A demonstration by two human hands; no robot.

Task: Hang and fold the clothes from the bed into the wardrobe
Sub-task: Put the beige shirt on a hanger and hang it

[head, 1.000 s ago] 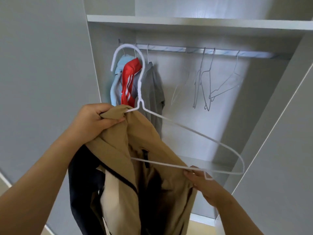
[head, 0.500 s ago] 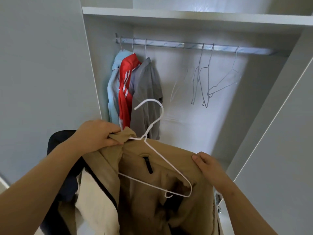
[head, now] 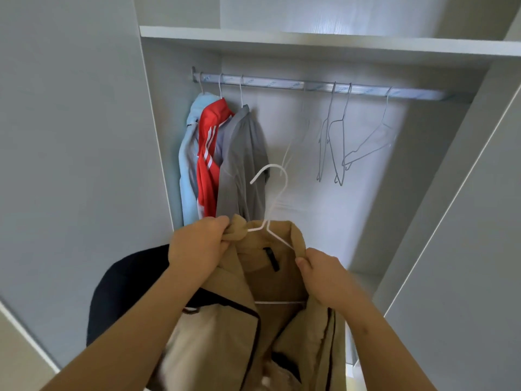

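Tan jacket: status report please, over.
Left hand and right hand grip tan jacket collar. White hanger inside, hook up, not on rail. Nothing blocks rail.

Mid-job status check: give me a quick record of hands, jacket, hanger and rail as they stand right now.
left hand: grips the tan jacket at its collar's left side
right hand: pinches the collar's right edge
white hanger: arms under the collar, hook free, below the rail
hung at rail's left: light blue garment, red garment, grey shirt
rail's right: empty hangers
stage: jacket on hanger, not yet hung
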